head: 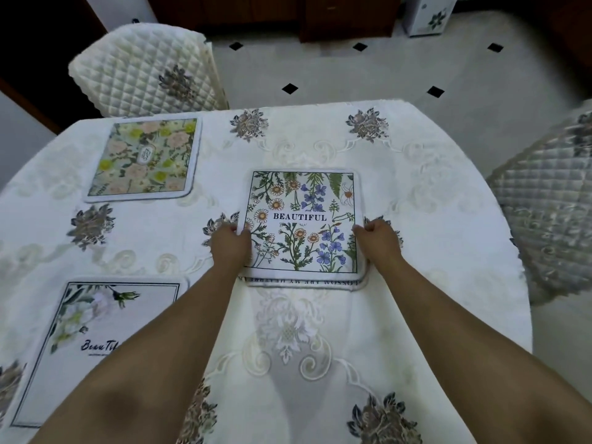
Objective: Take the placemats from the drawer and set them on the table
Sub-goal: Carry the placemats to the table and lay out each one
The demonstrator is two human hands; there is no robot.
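Both forearms reach forward from the camera over the table [448, 219], which is the largest item: oval, draped in cream embossed cloth with grey-brown embroidered flower motifs. Quilted chair covers stand at the far left [141, 68] and right [551, 200].

Two placemats already lie flat and well apart: a pale one with script lettering [80, 354] near left, and a peach-and-yellow floral one [144, 158] far left.

At centre sits a small stack. The top mat [301, 219], near-square with rounded white border and a wildflower print reading "BEAUTIFUL", lies directly between the hands. A second mat [304, 281] shows only its near edge beneath.

The left hand [229, 243] clamps the top mat's left edge, thumb over the top; the right hand [379, 240] pinches the right edge likewise. Neither hand is nearer. Material appears soft, thin and pliable; judged likely to sag if lifted one-handed.
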